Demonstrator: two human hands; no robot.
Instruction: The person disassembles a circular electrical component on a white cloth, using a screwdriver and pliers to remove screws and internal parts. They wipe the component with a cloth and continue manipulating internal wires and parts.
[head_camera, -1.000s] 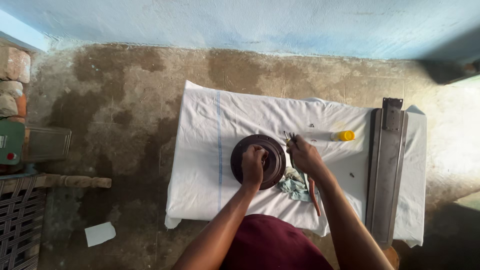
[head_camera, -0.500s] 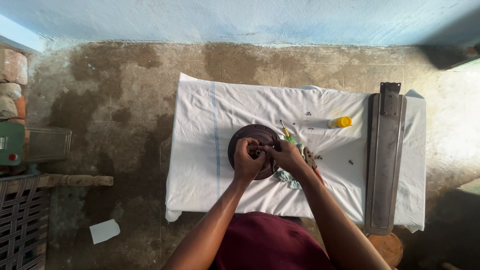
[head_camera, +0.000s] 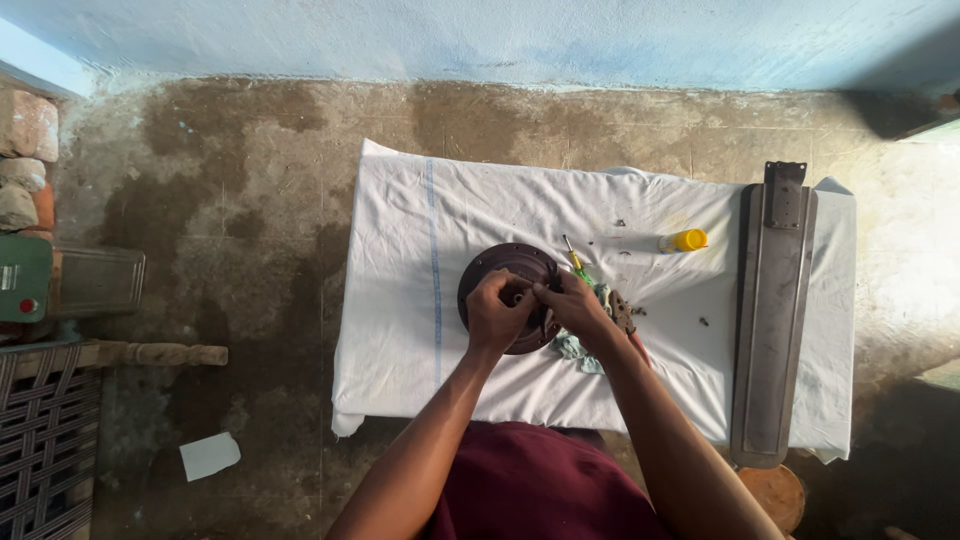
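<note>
White cloth (head_camera: 660, 370) covers the surface, and a dark round metal disc (head_camera: 490, 275) lies at its middle. Both hands meet over the disc's near-right edge: the left hand (head_camera: 497, 315) and right hand (head_camera: 575, 305) seem pinched on some small part I cannot make out, so fine fingertip work appears under way. Far right, a small yellow bottle (head_camera: 686, 240) lies on its side beside a long grey metal blade (head_camera: 770, 330).
</note>
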